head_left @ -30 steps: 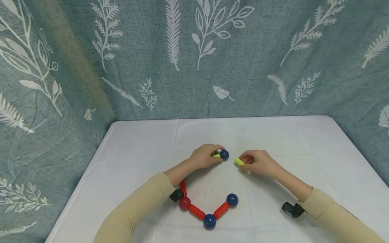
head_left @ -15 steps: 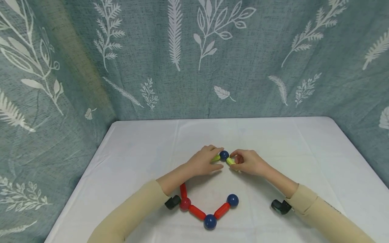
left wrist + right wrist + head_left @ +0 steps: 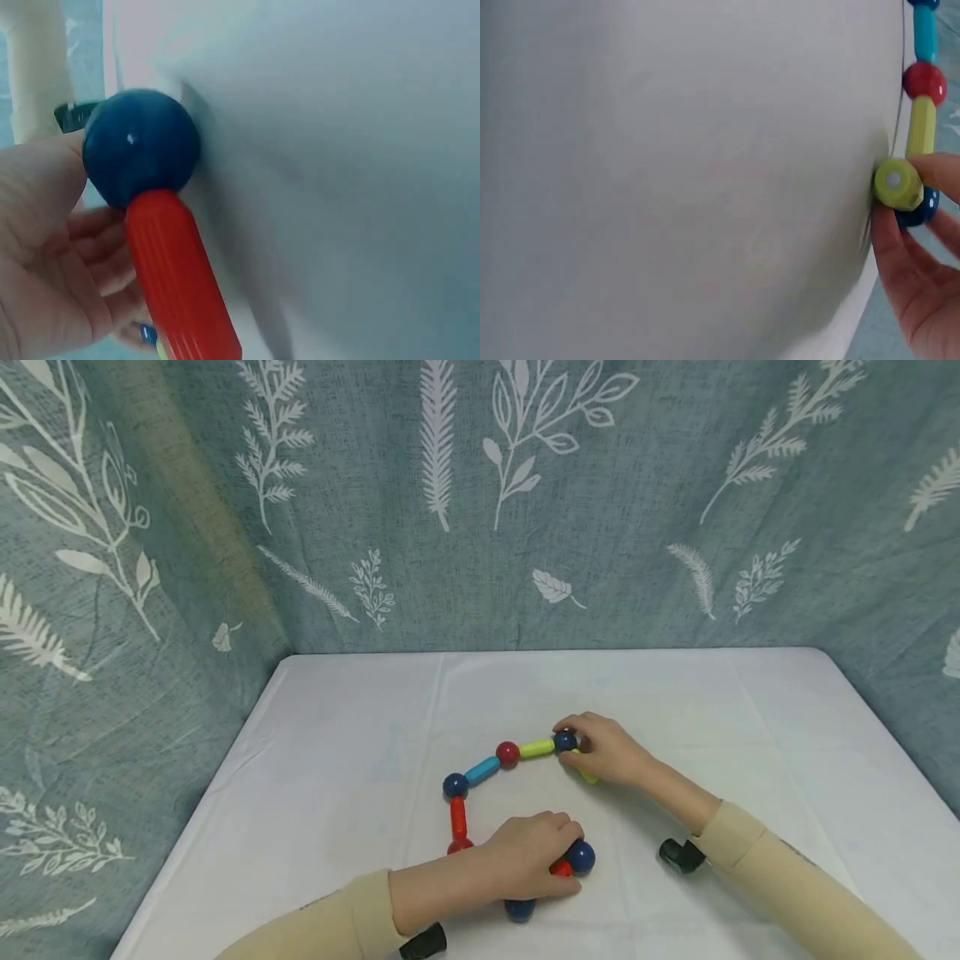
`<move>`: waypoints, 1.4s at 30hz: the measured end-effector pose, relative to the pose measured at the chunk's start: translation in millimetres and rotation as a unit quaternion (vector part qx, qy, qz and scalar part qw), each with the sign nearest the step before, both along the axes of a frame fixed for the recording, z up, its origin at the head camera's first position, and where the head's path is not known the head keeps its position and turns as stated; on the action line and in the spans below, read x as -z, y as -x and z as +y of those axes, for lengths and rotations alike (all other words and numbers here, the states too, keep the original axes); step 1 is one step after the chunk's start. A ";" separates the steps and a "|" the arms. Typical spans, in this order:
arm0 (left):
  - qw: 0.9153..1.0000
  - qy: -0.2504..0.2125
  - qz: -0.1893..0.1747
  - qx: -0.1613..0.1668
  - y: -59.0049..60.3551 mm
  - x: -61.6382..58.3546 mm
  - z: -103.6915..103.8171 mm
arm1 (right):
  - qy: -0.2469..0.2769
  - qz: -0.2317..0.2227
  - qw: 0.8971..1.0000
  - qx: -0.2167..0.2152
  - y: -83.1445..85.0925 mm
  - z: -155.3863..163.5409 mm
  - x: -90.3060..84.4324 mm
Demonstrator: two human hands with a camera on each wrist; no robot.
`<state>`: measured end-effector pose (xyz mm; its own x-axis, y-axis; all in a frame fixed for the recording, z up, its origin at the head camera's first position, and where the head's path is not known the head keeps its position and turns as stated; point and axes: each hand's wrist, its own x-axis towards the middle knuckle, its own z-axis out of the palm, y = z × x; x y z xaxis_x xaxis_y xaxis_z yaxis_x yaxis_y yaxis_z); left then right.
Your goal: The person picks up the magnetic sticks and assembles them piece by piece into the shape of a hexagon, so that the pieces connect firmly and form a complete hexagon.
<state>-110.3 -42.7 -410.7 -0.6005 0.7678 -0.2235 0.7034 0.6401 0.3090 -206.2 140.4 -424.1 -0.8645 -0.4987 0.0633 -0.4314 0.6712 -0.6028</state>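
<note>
A curved chain of magnetic-looking balls and rods lies on the white table. My right hand [image 3: 606, 749] pinches the blue ball [image 3: 565, 741] at the chain's far end. One lime rod [image 3: 537, 748] runs left from that ball, and a second lime rod [image 3: 896, 184] points toward the right wrist camera. Over the near end is my left hand [image 3: 528, 857], fingers and thumb spread around a red rod [image 3: 560, 867] and beside its blue end ball [image 3: 581, 857]. The near corner ball [image 3: 141, 146] and another red rod [image 3: 184, 277] stand before that hand in the left wrist view.
A red ball [image 3: 507, 754], blue rod [image 3: 482, 771], blue corner ball [image 3: 455, 786] and red rod [image 3: 458, 817] form the chain's left side. The left forearm covers part of the near chain. A patterned curtain [image 3: 480, 527] hangs behind the table [image 3: 360, 710].
The right hand brought its lime rod to the far blue ball and shifted onto that ball. The left hand let go of the first lime rod and came nearer, over the red rod.
</note>
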 end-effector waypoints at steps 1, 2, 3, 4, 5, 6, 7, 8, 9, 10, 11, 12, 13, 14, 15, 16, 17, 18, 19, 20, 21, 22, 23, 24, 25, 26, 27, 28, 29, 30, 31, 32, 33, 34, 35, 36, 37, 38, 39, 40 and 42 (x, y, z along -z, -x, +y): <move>1.000 0.000 0.009 0.011 1.5 0.2 -0.5 | -0.004 -0.006 1.000 0.015 -0.6 3.2 -0.6; 0.999 0.002 0.020 0.025 3.6 -0.1 -1.3 | -0.007 -0.010 0.999 0.031 -1.1 7.3 -0.9; 0.998 0.008 0.034 0.043 6.0 -1.3 -2.4 | -0.009 -0.019 0.999 0.049 -1.9 11.8 -1.7; 0.996 0.013 0.053 0.064 8.8 -2.0 -4.1 | -0.013 -0.026 0.997 0.066 -2.6 16.6 -2.3; 0.994 0.018 0.072 0.083 12.0 -2.6 -5.9 | -0.020 -0.030 0.996 0.081 -3.4 21.7 -2.9; 0.991 0.019 0.087 0.097 15.4 -3.2 -8.2 | -0.030 -0.030 0.995 0.092 -4.5 27.0 -3.2; 0.989 0.020 0.099 0.106 18.8 -4.1 -10.7 | -0.041 -0.024 0.994 0.097 -5.8 32.3 -3.9; 0.988 0.018 0.105 0.110 22.4 -4.6 -13.4 | -0.050 -0.012 0.994 0.095 -7.1 37.6 -4.5; 0.988 0.013 0.107 0.108 25.9 -4.5 -16.6 | -0.058 0.003 0.995 0.081 -8.2 43.2 -5.0; 0.990 0.003 0.102 0.100 29.2 -3.3 -19.8 | -0.066 0.023 0.996 0.057 -9.5 48.6 -5.9; 0.992 -0.007 0.091 0.087 32.1 -2.4 -22.8 | -0.071 0.046 0.996 0.023 -10.4 54.4 -6.3; 0.994 -0.020 0.078 0.072 34.3 -1.1 -25.7 | -0.073 0.071 0.995 -0.015 -11.2 59.9 -6.6; 0.996 -0.033 0.064 0.057 35.6 0.4 -28.4 | -0.075 0.097 0.991 -0.056 -11.9 64.6 -7.0; 0.997 -0.048 0.052 0.040 36.5 2.2 -30.6 | -0.077 0.120 0.985 -0.093 -12.5 68.5 -7.4; 0.997 -0.063 0.043 0.023 36.8 4.0 -32.1 | -0.082 0.141 0.978 -0.127 -12.8 71.5 -7.3; 0.997 -0.075 0.037 0.007 36.6 6.1 -33.1 | -0.087 0.159 0.972 -0.152 -13.1 73.1 -7.0; 0.996 -0.086 0.034 -0.009 36.3 7.7 -33.3 | -0.090 0.177 0.965 -0.169 -13.2 73.4 -5.7; 0.995 -0.095 0.035 -0.025 35.7 9.3 -32.9 | -0.093 0.192 0.961 -0.178 -13.3 72.6 -3.9; 0.993 -0.104 0.038 -0.040 35.0 10.5 -32.1 | -0.093 0.203 0.958 -0.182 -13.7 71.0 -2.0; 0.991 -0.112 0.042 -0.053 34.3 11.3 -30.9 | -0.089 0.206 0.957 -0.183 -14.2 68.5 0.0; 0.990 -0.117 0.047 -0.063 33.6 11.7 -29.3 | -0.082 0.206 0.958 -0.183 -15.0 65.5 2.1; 0.989 -0.121 0.049 -0.073 32.9 12.1 -27.4 | -0.073 0.200 0.960 -0.183 -16.1 62.3 4.0; 0.988 -0.125 0.049 -0.081 32.5 11.9 -25.3 | -0.064 0.194 0.962 -0.183 -17.6 59.3 5.6; 0.987 -0.128 0.049 -0.087 32.1 12.0 -23.5 | -0.055 0.183 0.965 -0.181 -19.4 56.1 6.6; 0.986 -0.129 0.050 -0.091 31.7 12.0 -21.5 | -0.047 0.175 0.967 -0.178 -21.2 53.0 7.1; 0.986 -0.131 0.050 -0.095 31.6 12.1 -19.7 | -0.039 0.167 0.969 -0.176 -23.1 50.1 7.6; 0.985 -0.130 0.050 -0.099 31.4 12.2 -18.0 | -0.033 0.161 0.971 -0.174 -24.8 47.5 7.9; 0.985 -0.131 0.051 -0.101 31.7 12.6 -16.3 | -0.028 0.159 0.971 -0.174 -26.2 45.4 7.8; 0.984 -0.133 0.050 -0.103 31.9 13.0 -14.8 | -0.025 0.158 0.972 -0.174 -27.6 43.7 7.7; 0.984 -0.134 0.051 -0.104 32.1 13.7 -13.5 | -0.021 0.157 0.972 -0.174 -28.9 42.3 7.3; 0.984 -0.136 0.050 -0.105 32.3 14.3 -12.3 | -0.019 0.159 0.971 -0.176 -30.2 41.3 7.1; 0.984 -0.137 0.049 -0.105 32.4 14.8 -11.5 | -0.018 0.159 0.971 -0.178 -31.3 40.6 6.7; 0.984 -0.139 0.047 -0.105 32.4 15.0 -11.0 | -0.019 0.161 0.970 -0.180 -32.4 40.1 6.3; 0.984 -0.140 0.044 -0.104 32.4 15.1 -10.8 | -0.019 0.162 0.970 -0.181 -33.4 39.8 5.9; 0.984 -0.141 0.039 -0.104 32.5 14.9 -10.7 | -0.021 0.159 0.971 -0.179 -34.2 39.4 5.3; 0.983 -0.144 0.034 -0.105 32.9 14.8 -11.1 | -0.020 0.154 0.972 -0.175 -35.1 39.1 4.8; 0.983 -0.149 0.030 -0.105 33.6 14.6 -11.9 | -0.019 0.145 0.975 -0.164 -35.7 38.7 4.2; 0.982 -0.155 0.029 -0.106 35.0 13.8 -13.1 | -0.019 0.136 0.979 -0.149 -36.2 37.9 3.4; 0.980 -0.162 0.033 -0.109 37.2 12.7 -14.7 | -0.019 0.129 0.983 -0.130 -36.1 36.7 3.0; 0.978 -0.170 0.042 -0.116 40.7 11.8 -16.8 | -0.021 0.122 0.987 -0.106 -35.4 34.9 2.5; 0.969 -0.191 0.071 -0.139 52.3 9.9 -22.8 | -0.030 0.107 0.993 -0.048 -32.4 29.7 1.6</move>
<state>-162.6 -65.5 -420.5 -0.7995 0.5827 0.1456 0.5735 0.6684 0.4737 -173.8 170.1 -425.6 -0.7832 -0.5859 0.2084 -0.6087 0.6537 -0.4497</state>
